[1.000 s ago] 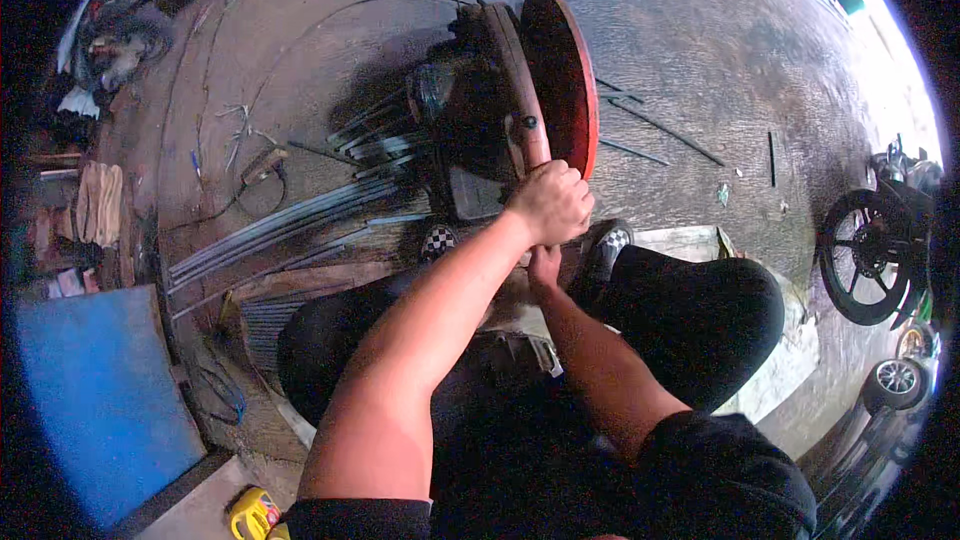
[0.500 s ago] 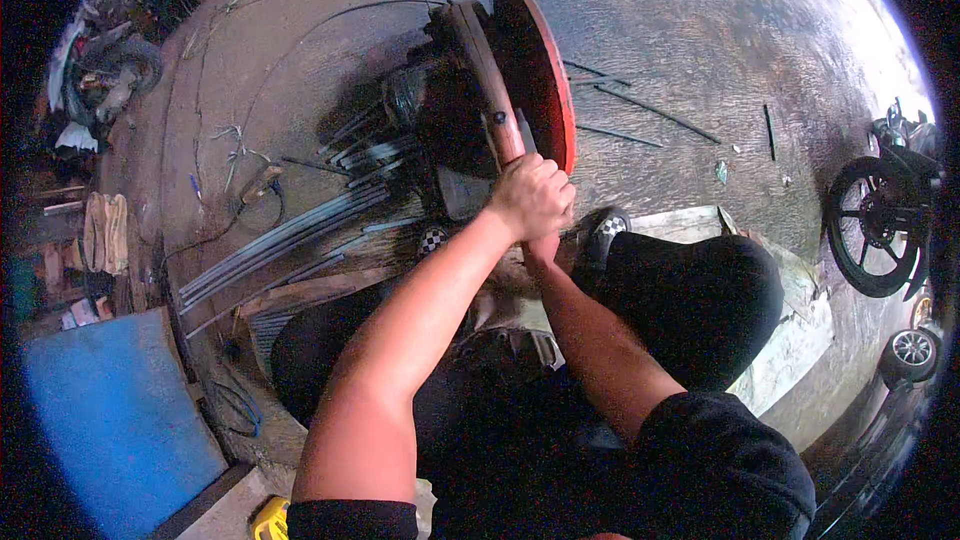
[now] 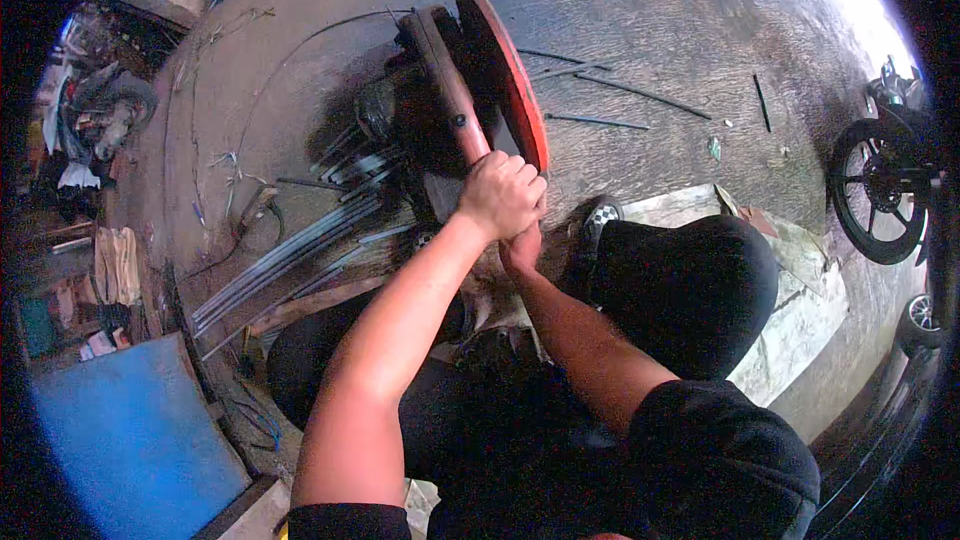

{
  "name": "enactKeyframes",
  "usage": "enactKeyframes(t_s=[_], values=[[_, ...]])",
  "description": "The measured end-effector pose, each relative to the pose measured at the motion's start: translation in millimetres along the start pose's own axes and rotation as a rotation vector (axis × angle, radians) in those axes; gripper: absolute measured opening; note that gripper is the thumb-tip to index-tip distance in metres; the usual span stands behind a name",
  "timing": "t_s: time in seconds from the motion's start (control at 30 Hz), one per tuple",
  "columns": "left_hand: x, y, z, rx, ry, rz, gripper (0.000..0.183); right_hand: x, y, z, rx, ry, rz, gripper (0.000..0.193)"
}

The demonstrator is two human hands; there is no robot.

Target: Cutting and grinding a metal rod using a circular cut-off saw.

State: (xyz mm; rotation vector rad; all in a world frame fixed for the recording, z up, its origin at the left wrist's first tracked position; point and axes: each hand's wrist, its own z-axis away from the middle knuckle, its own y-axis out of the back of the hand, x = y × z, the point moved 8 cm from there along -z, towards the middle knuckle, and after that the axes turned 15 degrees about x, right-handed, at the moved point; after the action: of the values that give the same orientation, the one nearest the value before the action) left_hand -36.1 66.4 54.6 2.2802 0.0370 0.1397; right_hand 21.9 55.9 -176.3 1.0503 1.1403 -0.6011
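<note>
In front of me stands what looks like a chop saw, with a long arm and handle [image 3: 447, 75] and a large round guard with a red rim [image 3: 512, 80]. My left hand [image 3: 500, 195] is closed around the handle's near end. Just below it, my right hand [image 3: 522, 245] is closed on the same handle, partly hidden by the left hand. The saw's dark body lies mostly in shadow left of the arm. Several metal rods [image 3: 295, 255] lie on the floor at its left.
More thin dark rods [image 3: 640, 95] lie right of the saw. A pale crumpled sheet [image 3: 800, 340] is under my right leg. A blue panel [image 3: 135, 430] sits at the lower left, near stacked wood pieces [image 3: 118, 265]. A motorcycle wheel [image 3: 880, 190] stands far right.
The view has shifted, so the saw and my hands appear further left. Both hands keep their grip on the handle, and the saw arm keeps nearly the same tilt.
</note>
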Motion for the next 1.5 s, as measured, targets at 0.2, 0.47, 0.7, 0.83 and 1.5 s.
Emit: enactKeyframes(t_s=[0.2,0.47,0.7,0.83,1.5], values=[[0.5,-1.2,-0.7,-0.018,-0.002,-0.015,0.016,-3.4,-9.0,-4.4,-0.046,0.162,0.241,0.037],[-10.4,10.3,0.2,0.004,0.221,-0.090,0.024,-22.3,-19.3,-17.6,0.001,0.230,0.198,0.052],[-44.6,19.6,45.3,0.564,1.016,-0.036,0.089,-19.8,-72.2,-59.6,-0.279,0.031,-0.019,0.044],[-45.4,8.9,49.4,0.541,0.991,0.051,0.098,0.5,-94.7,-62.3,-0.376,-0.118,-0.081,0.040],[-80.9,36.3,11.6,0.448,1.136,0.230,0.094,141.7,-116.9,-39.5,-0.794,-1.002,-0.386,0.020]])
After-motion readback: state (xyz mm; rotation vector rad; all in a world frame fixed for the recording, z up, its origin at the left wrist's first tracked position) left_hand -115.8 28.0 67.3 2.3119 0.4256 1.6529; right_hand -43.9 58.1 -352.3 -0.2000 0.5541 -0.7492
